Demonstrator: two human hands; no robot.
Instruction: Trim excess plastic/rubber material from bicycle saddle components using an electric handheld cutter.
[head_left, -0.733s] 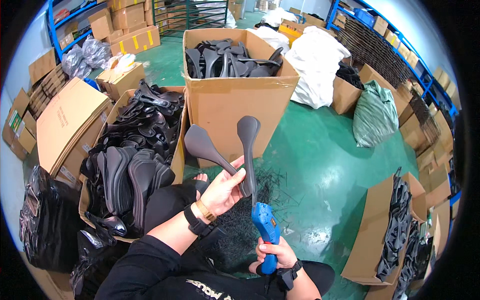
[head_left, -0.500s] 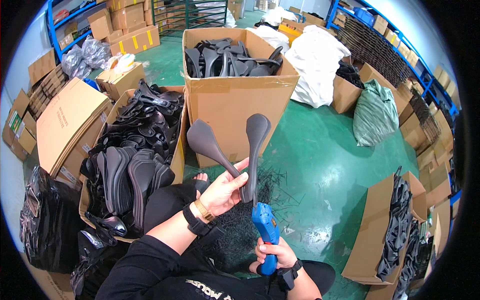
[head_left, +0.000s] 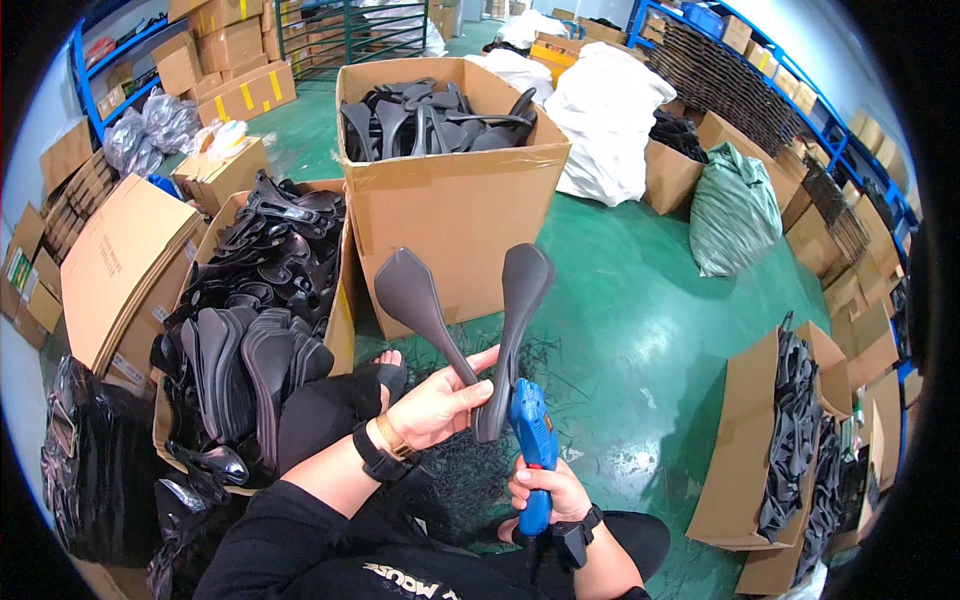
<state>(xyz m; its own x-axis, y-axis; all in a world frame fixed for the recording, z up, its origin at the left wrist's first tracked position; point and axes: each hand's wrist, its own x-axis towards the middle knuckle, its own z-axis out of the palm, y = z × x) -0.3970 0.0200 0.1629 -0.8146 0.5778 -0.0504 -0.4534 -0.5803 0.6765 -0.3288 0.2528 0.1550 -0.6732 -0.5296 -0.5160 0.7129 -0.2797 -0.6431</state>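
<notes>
A black, V-shaped plastic piece [head_left: 410,290] with two broad, paddle-like arms is held up in front of me. My left hand [head_left: 432,408] is closed on it near the joined lower end, thumb across the left arm. My right hand [head_left: 552,488] wraps round the handle of a blue hand-held power tool [head_left: 534,430]. The tool's head stands upright right beside the piece's right arm; whether it touches is unclear, and its tip is hidden by the piece. Black shavings [head_left: 460,500] cover the floor beneath my hands.
An open carton [head_left: 455,215] of similar black parts stands ahead. At left, another carton [head_left: 343,320] holds stacked black parts, beside flattened cardboard [head_left: 125,265]. White sacks [head_left: 612,125] and a green sack [head_left: 735,215] stand back right. A carton [head_left: 735,450] of black pieces is at right.
The tool has moved up along the piece's right arm, hiding its tip. The piece sits slightly lower in view, and the view has shifted a little right.
</notes>
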